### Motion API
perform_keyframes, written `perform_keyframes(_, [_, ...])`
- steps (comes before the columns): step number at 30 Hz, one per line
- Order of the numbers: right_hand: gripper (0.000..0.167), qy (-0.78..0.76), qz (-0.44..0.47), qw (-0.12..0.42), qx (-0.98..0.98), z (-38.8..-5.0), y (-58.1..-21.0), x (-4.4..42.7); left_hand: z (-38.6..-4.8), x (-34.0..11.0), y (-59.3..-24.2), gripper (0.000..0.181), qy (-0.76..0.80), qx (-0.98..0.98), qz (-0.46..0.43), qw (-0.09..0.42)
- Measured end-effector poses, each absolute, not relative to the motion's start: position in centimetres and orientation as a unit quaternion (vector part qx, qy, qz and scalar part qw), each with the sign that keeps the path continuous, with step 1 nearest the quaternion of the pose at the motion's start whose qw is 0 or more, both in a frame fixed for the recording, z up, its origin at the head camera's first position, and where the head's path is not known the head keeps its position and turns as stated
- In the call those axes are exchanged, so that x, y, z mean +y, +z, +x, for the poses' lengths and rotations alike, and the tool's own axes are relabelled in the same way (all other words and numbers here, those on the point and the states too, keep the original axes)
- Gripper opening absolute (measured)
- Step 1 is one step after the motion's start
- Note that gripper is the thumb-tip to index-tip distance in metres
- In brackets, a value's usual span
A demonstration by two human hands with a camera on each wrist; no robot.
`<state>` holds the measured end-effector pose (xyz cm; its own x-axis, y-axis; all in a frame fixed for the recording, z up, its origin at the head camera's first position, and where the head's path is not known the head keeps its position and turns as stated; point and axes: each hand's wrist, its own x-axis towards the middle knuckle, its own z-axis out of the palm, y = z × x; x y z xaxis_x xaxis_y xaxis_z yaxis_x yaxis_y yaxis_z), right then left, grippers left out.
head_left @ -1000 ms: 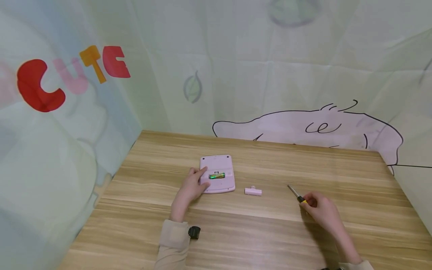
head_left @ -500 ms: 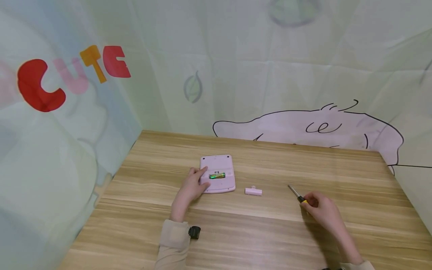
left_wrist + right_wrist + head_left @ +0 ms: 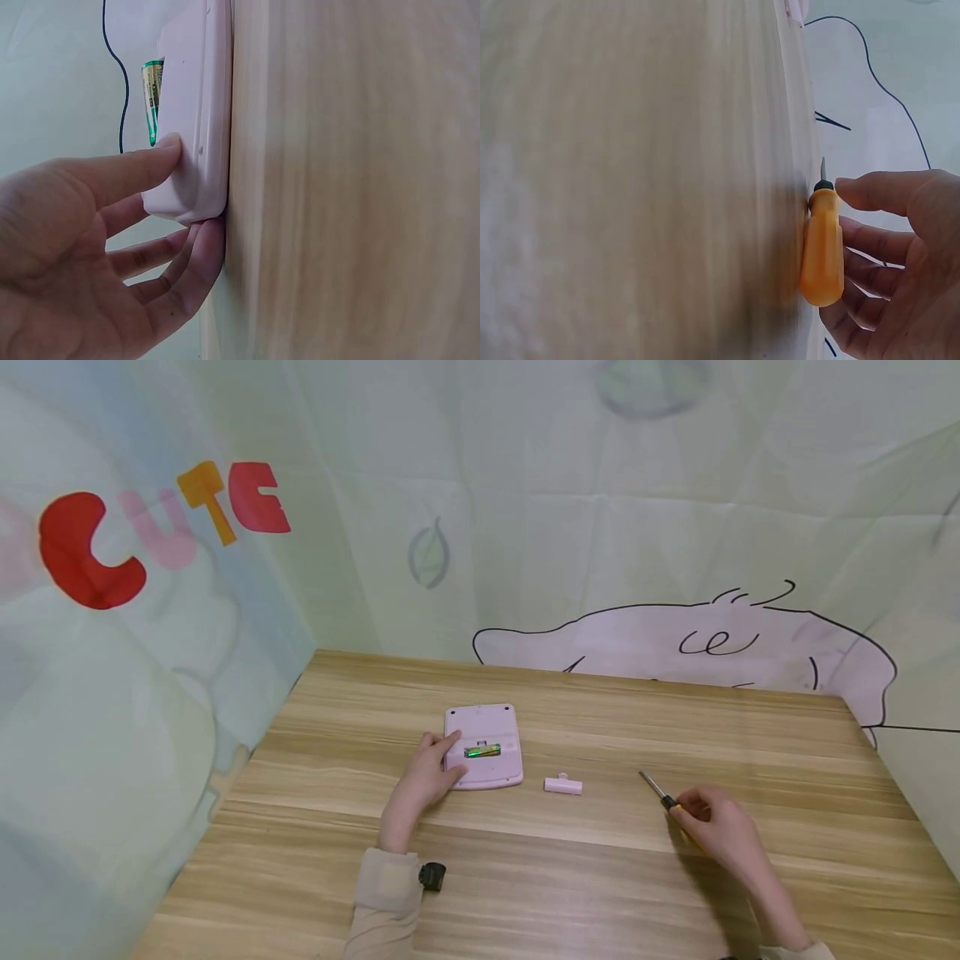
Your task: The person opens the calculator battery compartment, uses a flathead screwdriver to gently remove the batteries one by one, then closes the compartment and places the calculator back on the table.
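Observation:
A pale pink calculator (image 3: pixel 483 770), seen from its back, lies on the wooden table with its battery compartment uncovered. One green-and-gold battery (image 3: pixel 482 750) sits in that compartment. My left hand (image 3: pixel 426 770) grips the calculator's left edge, thumb on the back face and fingers at the side (image 3: pixel 184 180). To the right lies the small pink battery cover (image 3: pixel 562 785). Farther right, my right hand (image 3: pixel 716 827) has its thumb and fingers around a screwdriver (image 3: pixel 657 789). Its orange-yellow handle (image 3: pixel 823 255) is close against the tabletop, thumb beside the black collar.
The wood-grain table (image 3: pixel 555 877) spreads around both hands. Printed cloth (image 3: pixel 525 527) hangs behind it and along the left side. A black wrist device (image 3: pixel 432 877) is on the left sleeve (image 3: pixel 390 877).
My right hand has shifted slightly, and more of the screwdriver's handle shows beneath its thumb. The left hand, calculator, battery and cover stay where they were.

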<state>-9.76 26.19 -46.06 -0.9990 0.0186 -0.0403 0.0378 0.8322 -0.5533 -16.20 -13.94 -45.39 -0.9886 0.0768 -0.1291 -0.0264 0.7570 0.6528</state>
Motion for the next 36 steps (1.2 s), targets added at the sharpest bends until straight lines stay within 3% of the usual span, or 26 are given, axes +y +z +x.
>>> perform_keyframes(36, [0.034, -0.292, -0.008, -0.014, 0.956, -10.6, -44.3, 24.8, -16.2, -13.9, -45.4, 0.057, 0.354, 0.932, 0.013, 0.082])
